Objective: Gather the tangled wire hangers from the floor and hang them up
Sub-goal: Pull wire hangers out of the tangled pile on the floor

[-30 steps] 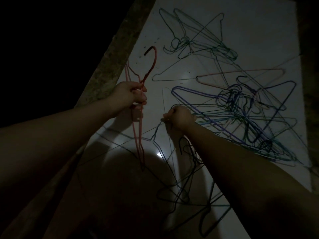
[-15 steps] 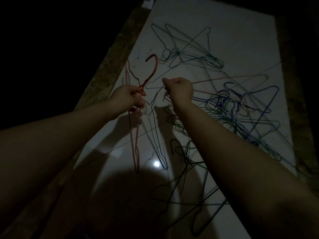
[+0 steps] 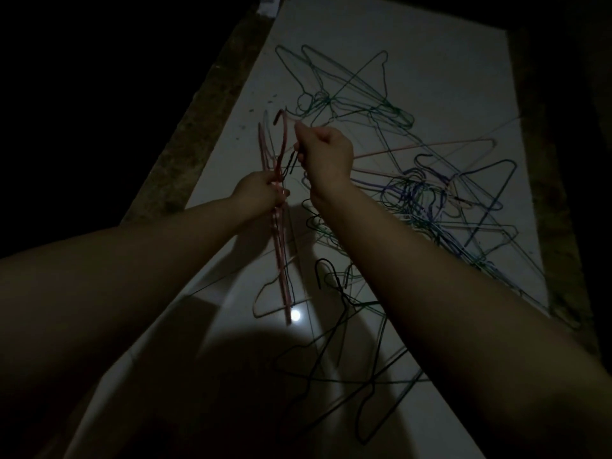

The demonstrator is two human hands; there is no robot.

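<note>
My left hand (image 3: 260, 193) grips a red wire hanger (image 3: 280, 226) by its neck; the hook points up and the body hangs down edge-on. My right hand (image 3: 326, 157) is raised just right of that hook and pinches the top of a thin dark wire hanger (image 3: 291, 165), which hangs close against the red one. A tangle of green, blue and purple wire hangers (image 3: 427, 207) lies on the white floor to the right. More dark hangers (image 3: 344, 329) lie on the floor below my right forearm.
The white tiled floor (image 3: 430, 77) is lit in a strip; a rough concrete ledge (image 3: 202, 127) borders it on the left and another dark edge runs down the right. Everything beyond is black. A lamp's bright reflection (image 3: 295, 315) shows on the tiles.
My right hand has lifted a dark hanger off the floor and brought it up beside the red hanger in my left hand. The left hand has stayed almost still.
</note>
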